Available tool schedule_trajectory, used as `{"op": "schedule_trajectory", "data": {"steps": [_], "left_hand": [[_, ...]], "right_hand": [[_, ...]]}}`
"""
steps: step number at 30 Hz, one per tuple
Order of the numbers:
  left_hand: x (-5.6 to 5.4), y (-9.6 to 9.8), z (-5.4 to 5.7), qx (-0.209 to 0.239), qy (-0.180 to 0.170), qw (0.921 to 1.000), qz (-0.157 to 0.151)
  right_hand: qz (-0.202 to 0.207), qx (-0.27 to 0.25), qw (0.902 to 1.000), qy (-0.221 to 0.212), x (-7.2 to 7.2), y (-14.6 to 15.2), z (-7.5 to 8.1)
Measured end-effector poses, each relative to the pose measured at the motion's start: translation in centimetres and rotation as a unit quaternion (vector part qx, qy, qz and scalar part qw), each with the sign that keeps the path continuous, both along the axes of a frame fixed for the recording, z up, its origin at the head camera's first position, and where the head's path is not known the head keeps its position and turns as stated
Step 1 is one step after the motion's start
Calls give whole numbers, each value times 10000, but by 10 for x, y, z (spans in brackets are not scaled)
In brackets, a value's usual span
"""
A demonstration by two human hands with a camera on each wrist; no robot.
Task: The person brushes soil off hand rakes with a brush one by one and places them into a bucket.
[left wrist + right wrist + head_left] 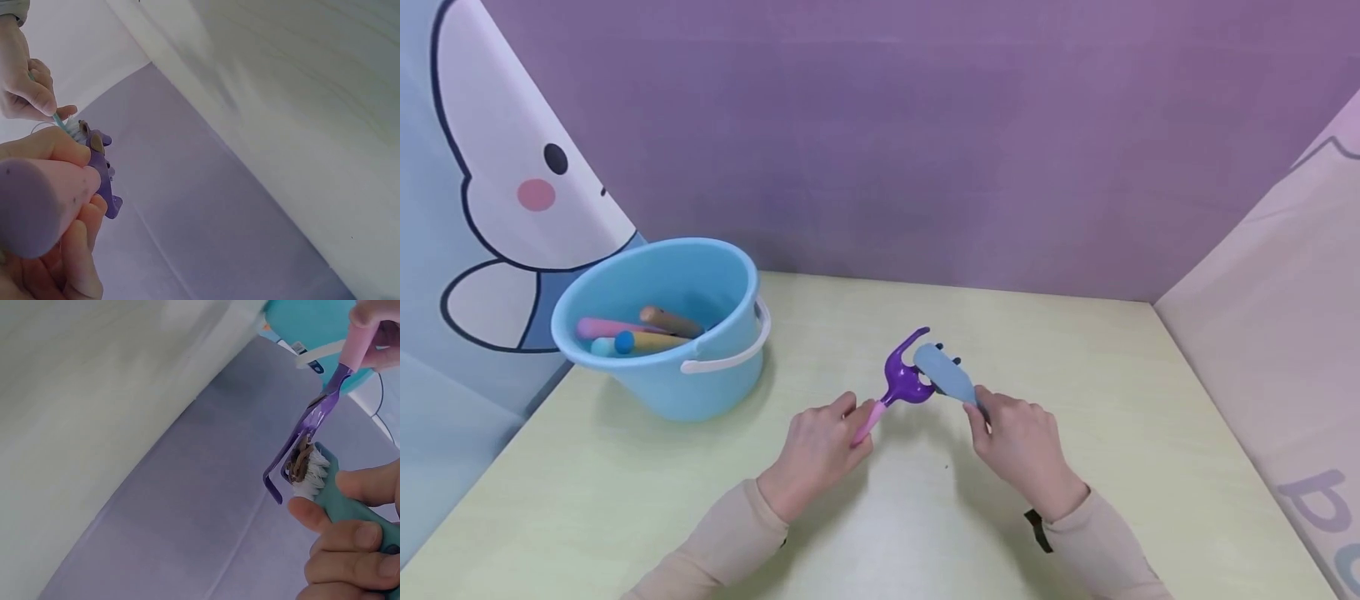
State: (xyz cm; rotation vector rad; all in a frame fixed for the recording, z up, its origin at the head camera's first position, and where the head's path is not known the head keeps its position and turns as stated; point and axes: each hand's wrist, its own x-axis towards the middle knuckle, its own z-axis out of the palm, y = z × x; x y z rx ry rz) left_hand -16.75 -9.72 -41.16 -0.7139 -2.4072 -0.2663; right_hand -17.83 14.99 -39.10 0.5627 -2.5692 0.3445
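Note:
My left hand point(822, 446) grips the pink handle point(74, 187) of a small purple garden hand rake point(902, 382), held above the table with its curved tines pointing away. In my right hand point(1024, 442) is a blue-green scrub brush point(945, 372), pinched along its handle. White bristles point(314, 476) face the rake and touch its head in the right wrist view. Brown, dirt-like matter point(301, 464) clings to the rake between the tines and the bristles. The brush hides part of the rake head from the head view.
A light blue bucket point(700, 392) with a white handle point(730, 360) stands at the left, several coloured tool handles inside. The pale table point(1112, 375) meets a purple backdrop point(925, 150) behind and printed side panels. A small dark speck point(946, 467) lies near the middle.

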Motion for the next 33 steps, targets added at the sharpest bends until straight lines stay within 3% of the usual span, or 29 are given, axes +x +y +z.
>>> {"op": "schedule_trajectory", "data": {"steps": [8,16,24,33], "left_hand": [[-1,0,-1,112,139,9998,-68],[0,2,0,35,27,10000,-2],[-1,2,2,44,-2,10000,48],[0,1,2,-21,-183,9997,161]], "right_hand": [[19,-163,9996,-243,2,-2,1],[90,-162,9998,30,3,-5,-4],[-19,-631,9956,-695,3,-4,-2],[26,-1114,9877,-1094,3,-3,-2]]}}
